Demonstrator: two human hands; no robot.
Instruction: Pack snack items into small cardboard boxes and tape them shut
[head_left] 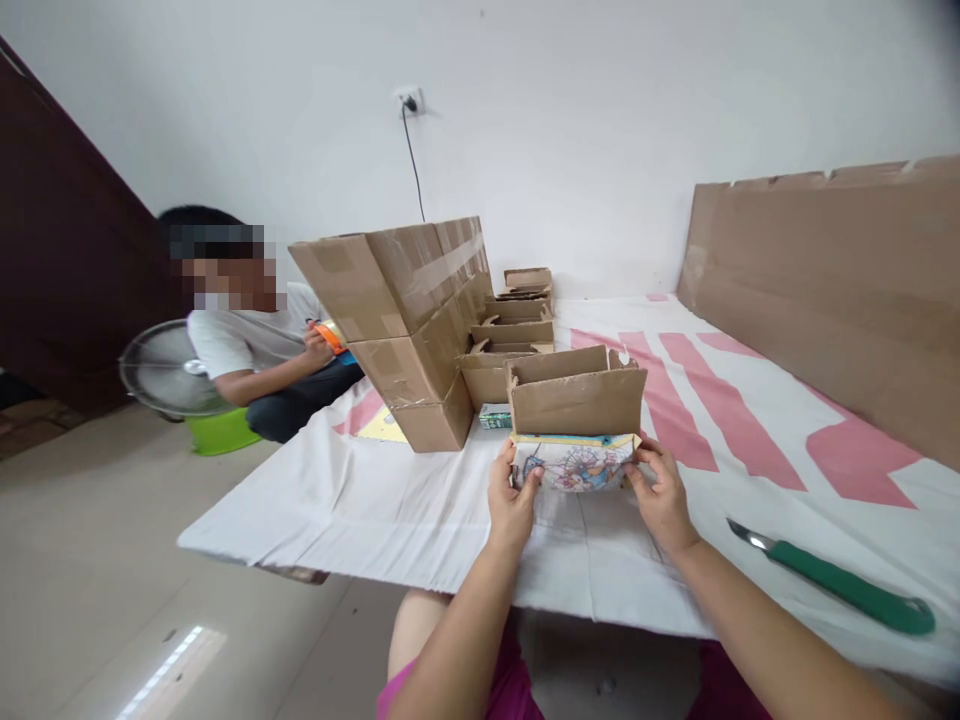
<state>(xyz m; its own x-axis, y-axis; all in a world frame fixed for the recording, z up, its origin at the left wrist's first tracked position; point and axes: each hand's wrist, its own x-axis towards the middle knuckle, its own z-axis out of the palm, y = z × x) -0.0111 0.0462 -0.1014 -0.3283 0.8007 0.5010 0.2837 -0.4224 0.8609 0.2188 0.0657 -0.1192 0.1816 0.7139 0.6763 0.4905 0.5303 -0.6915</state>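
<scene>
My left hand (pixel 512 492) and my right hand (pixel 657 488) grip the two ends of a small printed packet (pixel 574 465) with a colourful picture and a yellow top edge. The packet sits at the mouth of a small open cardboard box (pixel 576 398) on the white and pink cloth. Both hands have fingers curled round the packet's ends, thumbs on its front.
A stack of taped cardboard cartons (pixel 409 320) stands behind on the left, with several small open boxes (pixel 514 335) beside it. A green-handled knife (pixel 840 582) lies at the right. A large cardboard sheet (pixel 832 280) leans on the wall. A person (pixel 255 335) sits at the left near a fan (pixel 166 370).
</scene>
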